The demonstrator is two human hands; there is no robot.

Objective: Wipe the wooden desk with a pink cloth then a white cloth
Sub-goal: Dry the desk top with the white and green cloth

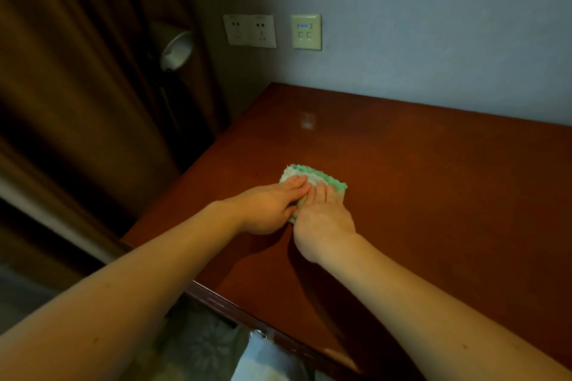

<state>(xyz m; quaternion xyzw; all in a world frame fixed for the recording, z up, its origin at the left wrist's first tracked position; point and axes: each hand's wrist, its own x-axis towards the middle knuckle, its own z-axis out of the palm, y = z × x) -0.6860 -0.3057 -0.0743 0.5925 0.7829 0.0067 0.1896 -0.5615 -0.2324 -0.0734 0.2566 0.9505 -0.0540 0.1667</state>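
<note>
Hands flat, fingers straight: left hand (269,206) and right hand (323,218) press white cloth (325,178) together, gripping nothing. Cloth's long axis runs left-right; bare wooden desk (433,179) lies mostly rightward, right hand nearer.

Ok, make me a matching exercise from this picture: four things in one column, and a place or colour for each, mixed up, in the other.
1 white cloth
2 desk
3 wall sockets
4 curtain

A glossy reddish-brown
B hanging at the far left
C under the left hand and right hand
D on the wall above the desk

Pairs: 1-C, 2-A, 3-D, 4-B
</note>
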